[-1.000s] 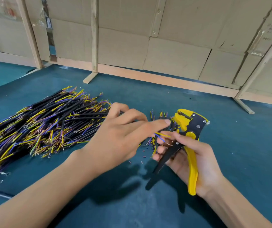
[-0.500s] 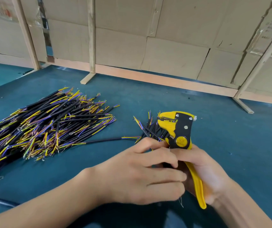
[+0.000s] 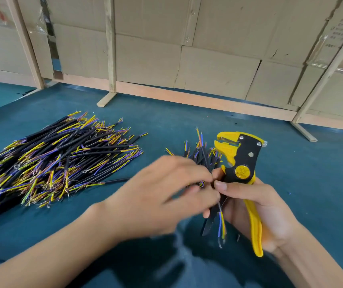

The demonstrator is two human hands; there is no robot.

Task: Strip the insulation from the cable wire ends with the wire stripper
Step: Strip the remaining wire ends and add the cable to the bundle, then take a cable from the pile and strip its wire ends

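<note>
My right hand (image 3: 255, 206) grips the yellow and black wire stripper (image 3: 241, 163) by its handles, jaws pointing up and away from me. A short black cable (image 3: 218, 221) with yellow and blue wire ends hangs downward between my two hands. My left hand (image 3: 162, 194), blurred by motion, has its fingertips pinched on that cable right beside my right thumb. Behind my hands a small bunch of black cables (image 3: 199, 152) lies on the mat with its coloured ends fanned upward.
A large pile of black cables with yellow, blue and purple ends (image 3: 52, 161) covers the left of the dark teal mat (image 3: 311, 183). Cardboard boxes (image 3: 208, 59) and wooden posts (image 3: 110, 48) line the far edge.
My left hand left the bunch and came over my right hand, then shifted left with a cable pinched. The stripper was turned upright and drawn closer to me.
</note>
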